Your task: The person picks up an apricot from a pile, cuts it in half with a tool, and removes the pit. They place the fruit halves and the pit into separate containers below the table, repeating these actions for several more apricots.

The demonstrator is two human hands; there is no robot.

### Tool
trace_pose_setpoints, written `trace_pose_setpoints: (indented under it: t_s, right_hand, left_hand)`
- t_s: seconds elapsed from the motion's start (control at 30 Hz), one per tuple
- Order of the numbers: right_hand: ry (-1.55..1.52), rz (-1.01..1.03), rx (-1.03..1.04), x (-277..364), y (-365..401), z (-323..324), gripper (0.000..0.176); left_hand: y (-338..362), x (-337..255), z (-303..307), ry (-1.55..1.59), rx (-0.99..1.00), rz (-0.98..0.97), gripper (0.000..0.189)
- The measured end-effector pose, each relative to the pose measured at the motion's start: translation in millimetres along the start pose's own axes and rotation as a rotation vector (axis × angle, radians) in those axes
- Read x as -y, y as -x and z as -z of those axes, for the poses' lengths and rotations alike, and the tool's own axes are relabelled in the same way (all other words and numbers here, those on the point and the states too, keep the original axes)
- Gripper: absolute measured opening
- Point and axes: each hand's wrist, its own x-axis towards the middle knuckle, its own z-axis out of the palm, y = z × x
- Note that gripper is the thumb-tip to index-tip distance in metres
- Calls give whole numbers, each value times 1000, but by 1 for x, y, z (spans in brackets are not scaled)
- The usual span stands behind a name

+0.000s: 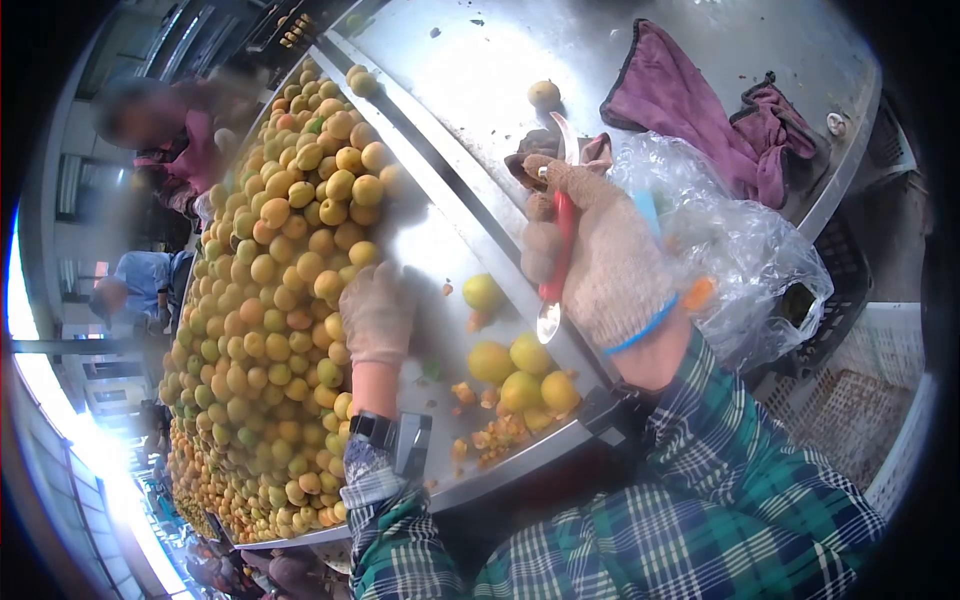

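My right hand (615, 260), in a beige knit glove with a blue cuff edge, is closed round a red-handled knife (564, 235). Its curved blade points away from me, and a shiny spoon-like end sticks out below the fist. At the right edge of a big heap of yellow-orange, apricot-like fruit (290, 270) is my left hand (380, 312), also gloved. Its fingertips reach the nearest fruit; whether they grip one I cannot tell. Several larger yellow-green fruits (521, 391) lie on the metal tray between my hands, with small orange scraps (495, 437) beside them.
A metal ledge (450, 165) divides the heap from the right-hand table. On that table lie a single fruit (544, 95), a purple cloth (680, 100) and a clear plastic bag (720, 260). White crates (850, 370) stand at right. Across the heap is a person in purple (185, 150).
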Motion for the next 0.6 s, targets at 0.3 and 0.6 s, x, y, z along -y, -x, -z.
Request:
trace_pose_setpoints:
  t_s: [0.3,0.6]
  right_hand:
    - [55,-11,-3,-7,-1,6,26]
    - [377,147,200,-22,34,3,33]
  left_hand:
    - [115,62,-17,-38,-146,51,39]
    - [162,75,-11,260,-77,220,69]
